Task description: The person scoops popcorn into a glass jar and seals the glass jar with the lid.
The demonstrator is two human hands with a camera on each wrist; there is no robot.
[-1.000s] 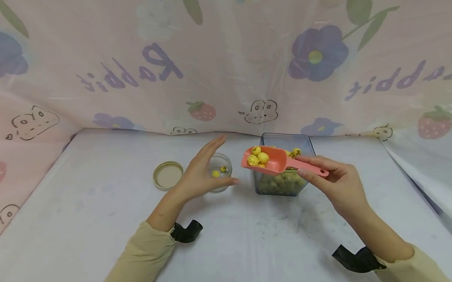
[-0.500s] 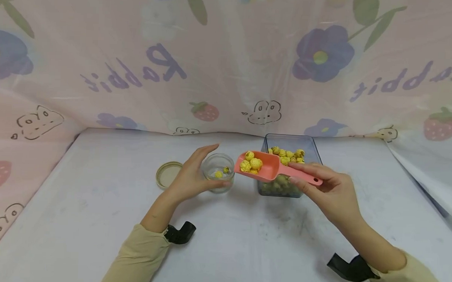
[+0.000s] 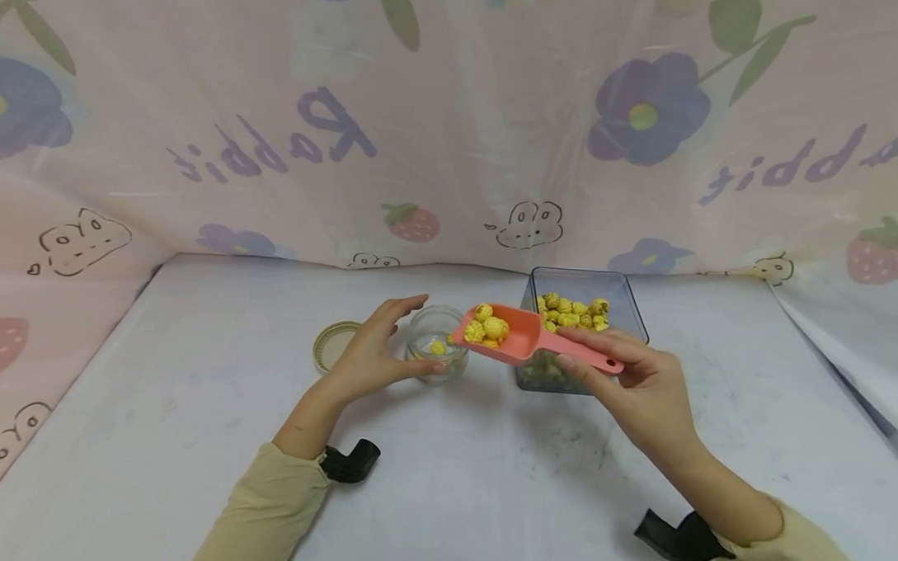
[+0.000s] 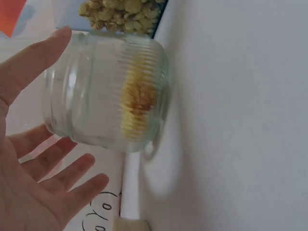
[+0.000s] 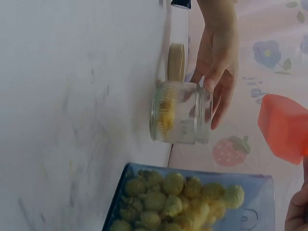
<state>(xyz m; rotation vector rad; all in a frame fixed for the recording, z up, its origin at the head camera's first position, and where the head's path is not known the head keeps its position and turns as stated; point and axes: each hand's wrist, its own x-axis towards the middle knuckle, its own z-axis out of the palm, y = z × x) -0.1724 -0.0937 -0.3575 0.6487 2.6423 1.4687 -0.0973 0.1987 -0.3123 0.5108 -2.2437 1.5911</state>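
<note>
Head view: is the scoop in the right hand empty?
No, the pink scoop in the right hand holds several yellow popcorn pieces toward its front end.

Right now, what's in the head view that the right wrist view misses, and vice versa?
Head only: the popcorn loaded in the pink scoop, the hole at the scoop's handle end, and both beige sleeves.
Right wrist only: the ribbed side of the glass jar, the lid seen edge-on, and the scoop's underside.
Both: jar with some popcorn inside, lid, scoop, clear box of popcorn, left hand at the jar, and right hand, only partly in the wrist view.
</note>
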